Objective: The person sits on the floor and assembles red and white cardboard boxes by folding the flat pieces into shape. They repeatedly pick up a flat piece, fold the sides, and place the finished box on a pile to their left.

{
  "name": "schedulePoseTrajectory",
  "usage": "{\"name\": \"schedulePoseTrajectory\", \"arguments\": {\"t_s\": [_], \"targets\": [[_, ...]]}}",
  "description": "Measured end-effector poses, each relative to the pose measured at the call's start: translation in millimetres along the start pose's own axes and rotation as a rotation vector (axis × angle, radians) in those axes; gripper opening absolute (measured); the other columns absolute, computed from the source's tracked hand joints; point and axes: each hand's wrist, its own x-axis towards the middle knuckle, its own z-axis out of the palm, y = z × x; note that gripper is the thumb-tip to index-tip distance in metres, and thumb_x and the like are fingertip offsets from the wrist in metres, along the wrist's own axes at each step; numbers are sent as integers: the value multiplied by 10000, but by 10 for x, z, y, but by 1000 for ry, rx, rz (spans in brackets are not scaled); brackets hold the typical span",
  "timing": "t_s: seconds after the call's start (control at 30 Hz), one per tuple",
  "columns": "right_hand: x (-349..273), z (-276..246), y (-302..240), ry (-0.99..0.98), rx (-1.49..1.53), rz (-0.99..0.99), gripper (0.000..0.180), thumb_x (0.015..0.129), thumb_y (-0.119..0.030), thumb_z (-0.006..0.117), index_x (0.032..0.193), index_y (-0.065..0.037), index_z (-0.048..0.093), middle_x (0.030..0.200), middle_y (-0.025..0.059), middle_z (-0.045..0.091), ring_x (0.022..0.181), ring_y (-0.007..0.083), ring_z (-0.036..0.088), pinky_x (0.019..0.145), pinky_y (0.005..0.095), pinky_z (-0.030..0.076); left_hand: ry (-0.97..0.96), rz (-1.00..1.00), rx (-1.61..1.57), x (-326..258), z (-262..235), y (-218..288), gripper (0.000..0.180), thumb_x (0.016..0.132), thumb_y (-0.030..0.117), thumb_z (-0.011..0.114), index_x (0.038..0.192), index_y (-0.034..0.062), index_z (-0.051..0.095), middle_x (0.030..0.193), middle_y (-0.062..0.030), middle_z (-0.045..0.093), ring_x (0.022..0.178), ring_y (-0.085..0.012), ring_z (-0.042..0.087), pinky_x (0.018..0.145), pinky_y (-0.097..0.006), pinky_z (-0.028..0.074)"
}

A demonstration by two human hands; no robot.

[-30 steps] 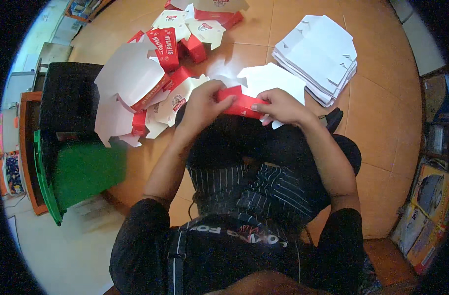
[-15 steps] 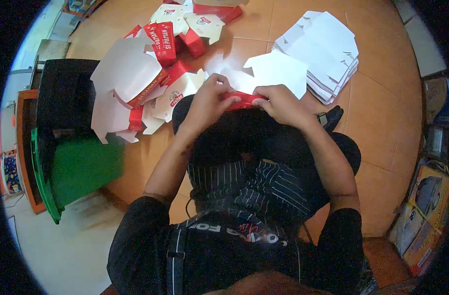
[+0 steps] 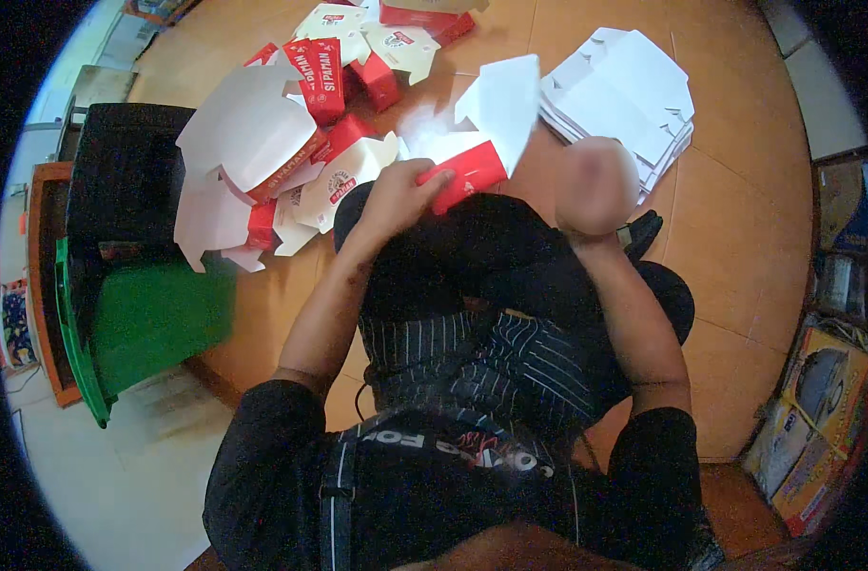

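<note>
My left hand [image 3: 398, 198] is closed on the left end of a partly folded cardboard food box [image 3: 470, 177], thumb on its red side wall. The box is tilted above my lap, its white flap standing up on the far right side. Off to the right of it, my right hand [image 3: 597, 190] is blurred and its fingers cannot be made out. This hand is apart from the box and in front of the near edge of a stack of flat white box blanks [image 3: 626, 86].
Several folded red and white boxes [image 3: 251, 128] lie heaped on the orange tiled floor [image 3: 738, 209], ahead and to the left. Beside them at the left are a black object [image 3: 125, 171] and a green bin [image 3: 167, 309]. Packages [image 3: 819, 419] line the right edge.
My right hand has let go of the box and moved right, toward the stack. In my left hand the box has turned, its right end rising and its white flap swinging upright.
</note>
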Motion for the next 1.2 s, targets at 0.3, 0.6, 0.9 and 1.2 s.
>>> {"name": "schedulePoseTrajectory", "arguments": {"t_s": [0.3,0.6,0.9,1.2], "targets": [[-187,469,192,-380,-194,-12,313,846,-243,711,1116,-87,688,1098,176,554,1024,364,555,906,443,471,-91,32,-36,29,50,-34,429,969,376,593,856,-32,664,655,-102,611,630,-157,552,615,-366,446],[-312,544,189,-222,-62,173,180,878,-195,695,936,-25,706,967,153,519,902,314,551,799,404,477,-155,92,-135,25,92,-31,428,977,357,569,811,-32,637,639,-173,607,600,-222,575,631,-402,464],[-224,513,213,-516,114,173,148,846,-165,697,897,-28,719,950,137,532,903,308,558,817,395,471,-208,192,-109,-39,74,-24,340,991,272,573,838,-27,623,636,-131,590,598,-173,554,600,-361,454],[-285,512,137,-501,83,93,167,872,-161,701,978,-32,703,987,131,547,960,293,570,847,374,479,-169,222,-63,-53,68,-36,300,981,250,583,856,-20,616,748,-169,616,683,-266,587,667,-392,465]]}}
